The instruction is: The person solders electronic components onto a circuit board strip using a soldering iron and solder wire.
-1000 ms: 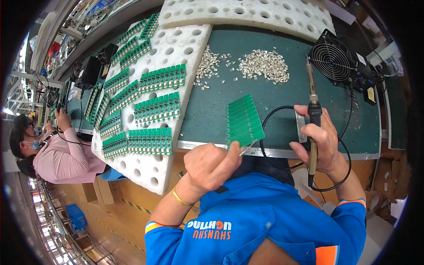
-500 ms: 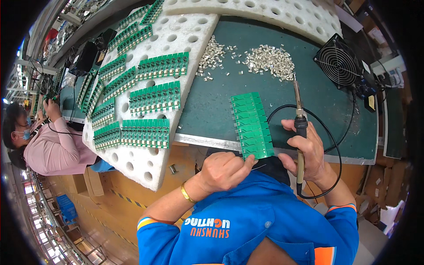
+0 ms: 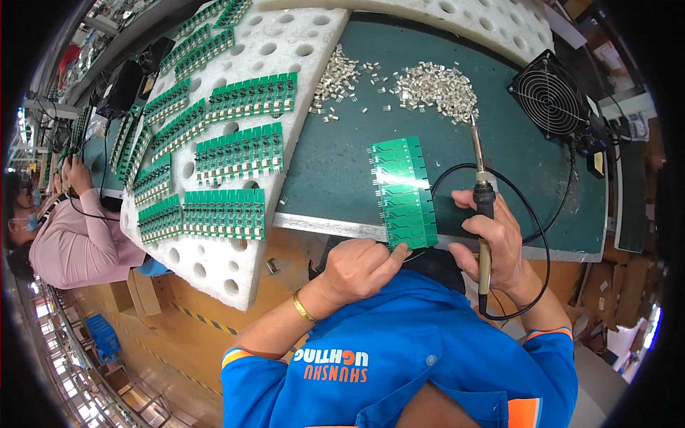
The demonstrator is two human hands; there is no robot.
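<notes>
We see the green circuit panel (image 3: 404,192) at the centre of the frame: flat, glossy, rectangular, notched along its right edge, pinned along its left. Our left hand (image 3: 365,267) pinches its lower end closed. Right of centre, our right hand (image 3: 499,235) curls around the soldering iron (image 3: 484,196), thumb partly extended. White perforated foam (image 3: 207,265), at left, supports populated boards (image 3: 224,212).

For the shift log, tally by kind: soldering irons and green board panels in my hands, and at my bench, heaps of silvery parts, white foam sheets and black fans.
Soldering iron: 1
Green board panel: 1
Heaps of silvery parts: 2
White foam sheets: 2
Black fan: 1
Total: 7
</notes>
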